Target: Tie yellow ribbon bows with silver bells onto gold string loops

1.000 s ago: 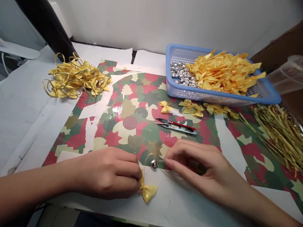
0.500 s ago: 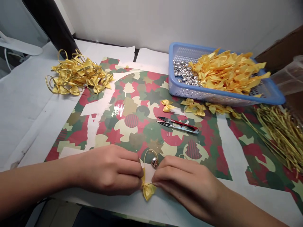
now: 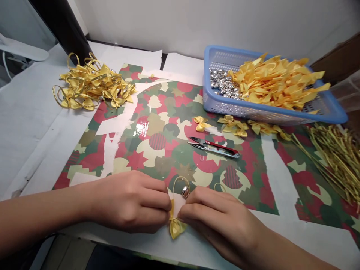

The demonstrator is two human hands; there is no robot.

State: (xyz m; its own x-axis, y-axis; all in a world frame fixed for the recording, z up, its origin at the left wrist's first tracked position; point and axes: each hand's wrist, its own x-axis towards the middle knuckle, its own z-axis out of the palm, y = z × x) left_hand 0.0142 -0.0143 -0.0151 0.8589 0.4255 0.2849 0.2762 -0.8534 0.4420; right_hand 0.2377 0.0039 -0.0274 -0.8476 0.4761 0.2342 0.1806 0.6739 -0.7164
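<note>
My left hand [image 3: 137,204] is closed on a yellow ribbon bow [image 3: 176,227] near the table's front edge; its fingertips are hidden behind the knuckles. Close beside it, my right hand [image 3: 219,215] pinches a thin gold cord at the knot of the bow. The cord rises in a loop [image 3: 180,177] above the bow. A small silver jingle bell [image 3: 185,191] hangs on that cord, just by the right index finger. Another bit of cord [image 3: 220,184] curls out behind the right hand.
Red-handled thread snips [image 3: 214,148] lie beyond the hands. A loose bow [image 3: 200,123] and several others rest before a blue basket [image 3: 277,108] of silver bells [image 3: 225,83] and yellow bows [image 3: 278,82]. Finished-looking looped bows [image 3: 92,86] are heaped left; gold cords [image 3: 336,165] lie right.
My right hand has shifted slightly left, its fingertips closer to the bow's knot. My left hand stays nearly in place. The view has tilted a little.
</note>
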